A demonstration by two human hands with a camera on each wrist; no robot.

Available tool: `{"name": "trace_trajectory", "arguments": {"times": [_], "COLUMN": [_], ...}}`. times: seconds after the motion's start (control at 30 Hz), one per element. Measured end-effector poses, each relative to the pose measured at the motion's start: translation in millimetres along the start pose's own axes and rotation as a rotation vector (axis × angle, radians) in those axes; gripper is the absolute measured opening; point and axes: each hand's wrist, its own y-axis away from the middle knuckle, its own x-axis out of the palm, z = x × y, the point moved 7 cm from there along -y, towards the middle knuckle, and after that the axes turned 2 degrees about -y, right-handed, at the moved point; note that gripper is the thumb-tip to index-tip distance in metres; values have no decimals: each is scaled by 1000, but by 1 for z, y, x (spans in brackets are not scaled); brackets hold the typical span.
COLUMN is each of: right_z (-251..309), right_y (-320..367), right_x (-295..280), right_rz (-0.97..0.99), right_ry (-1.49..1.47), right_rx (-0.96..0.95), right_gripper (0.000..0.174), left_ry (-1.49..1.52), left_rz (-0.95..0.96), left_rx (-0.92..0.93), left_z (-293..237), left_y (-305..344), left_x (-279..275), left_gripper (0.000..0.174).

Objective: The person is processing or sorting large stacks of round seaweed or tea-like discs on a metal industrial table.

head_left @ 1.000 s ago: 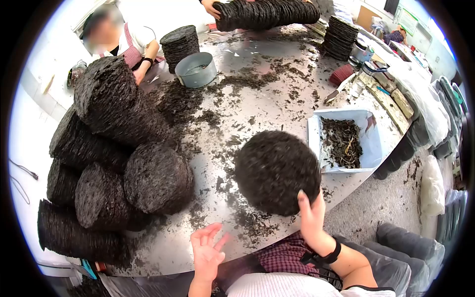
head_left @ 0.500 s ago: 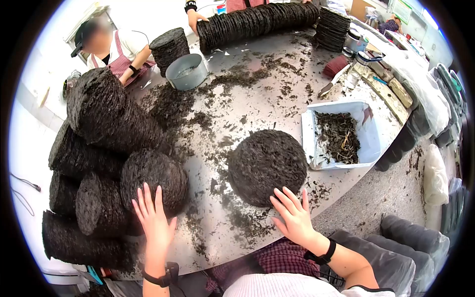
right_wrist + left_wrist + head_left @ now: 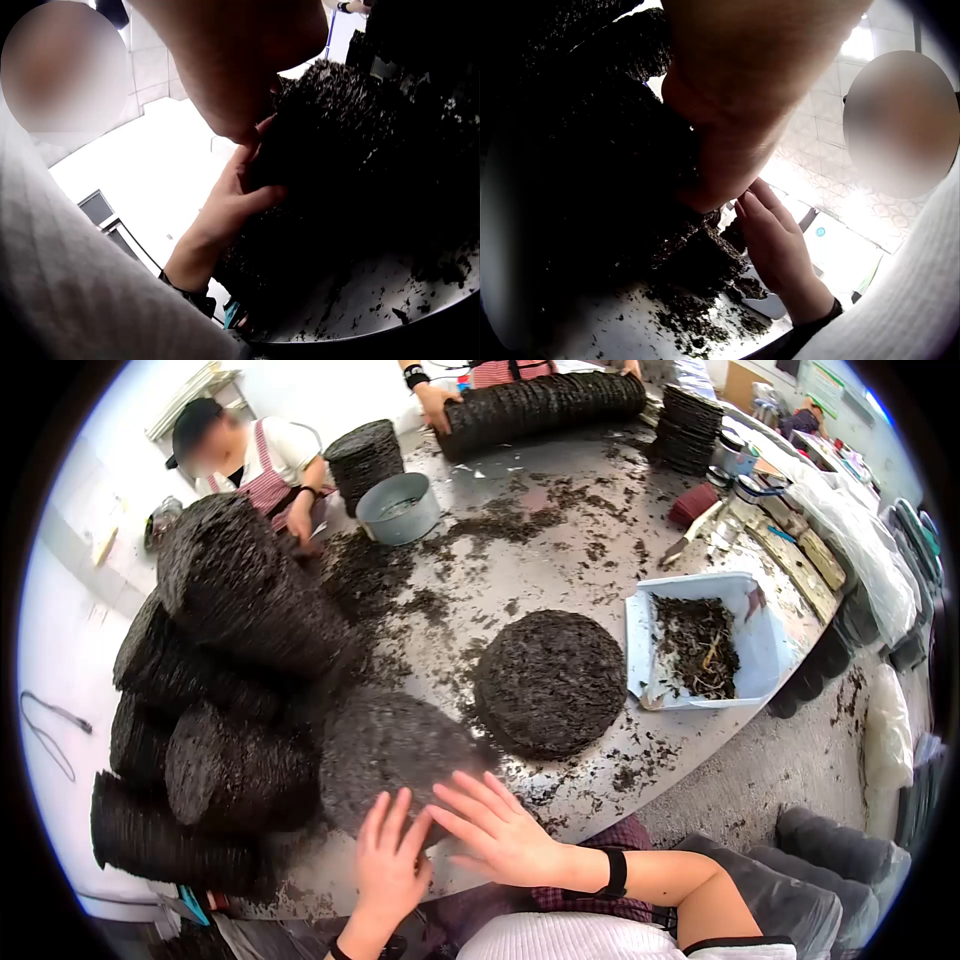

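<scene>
A stack of round, dark sheets that look like dried seaweed (image 3: 395,750) stands blurred at the table's near edge in the head view. My left hand (image 3: 392,865) touches its near side with fingers spread and straight. Beside it, my right hand (image 3: 505,840) lies at the stack's near right edge, fingers extended. In the right wrist view, the left hand (image 3: 225,206) rests against the dark side of the stack, thumb apart. Just beyond my right hand, a second round stack (image 3: 550,682) sits upright on the table.
Several similar stacks (image 3: 235,765) are piled at the left. A light blue bin (image 3: 758,645) with dark scraps stands at the right, and a grey metal bowl (image 3: 399,510) at the back. Loose flakes litter the table (image 3: 470,575). Another person (image 3: 275,465) works at the far left.
My right hand let go of the right stack and moved left to the nearer one. My left hand went to that stack, which has shifted right and towards me out of the pile.
</scene>
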Motion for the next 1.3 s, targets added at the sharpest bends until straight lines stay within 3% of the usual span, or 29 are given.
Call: {"name": "trace_trajectory", "arguments": {"times": [0.07,0.1,0.2,0.23,0.3,0.4,0.5,0.6,0.63,0.7,0.8,0.9,0.93,1.03,1.1,1.23,1.3], "right_z": [-4,-6,-8,-9,-11,-15,-15,-15,-13,-7,3,8,9,15,15,6,-20], "right_y": [-4,-6,-6,-5,-5,-10,-15,-16,-17,-21,-27,-33,-35,-36,-32,-19,7], "right_x": [12,19,26,29,38,42,41,35,32,25,17,6,4,-6,-8,-29,-53], "right_rz": [46,73,132,152,186,188,191,164,146,111,9,-132,-103,-56,-5,-159,-314], "right_ry": [11,7,114,148,187,150,83,-60,-106,-198,-253,-322,-367,-405,-397,-372,-366], "right_rx": [5,-3,-28,-32,-36,-47,-52,0,14,40,58,86,85,75,54,141,495], "right_gripper": [77,78,80,80,81,83,94,103,102,101,94,81,78,62,58,50,37], "left_ry": [128,114,453,653,1279,1378,1159,383,369,401,1356,1428,1403,1530,1510,1369,1388], "left_rz": [-23,-168,-533,-559,-431,-410,-586,-590,-543,-614,-431,-334,-304,-182,-263,-233,-278], "left_rx": [-67,-77,-449,-615,-996,-915,-614,-425,-421,-216,-377,-402,-374,-526,-464,-536,-597], "left_z": [1,7,69,88,113,104,90,53,45,31,35,30,30,36,35,33,34], "left_y": [7,12,46,52,63,50,38,31,30,28,30,28,26,30,27,29,36], "left_x": [-5,-15,-1,13,56,35,15,-34,-38,-45,-1,6,9,22,20,27,28], "left_gripper": [75,78,82,77,81,84,73,67,69,70,76,80,90,72,62,51,47]}}
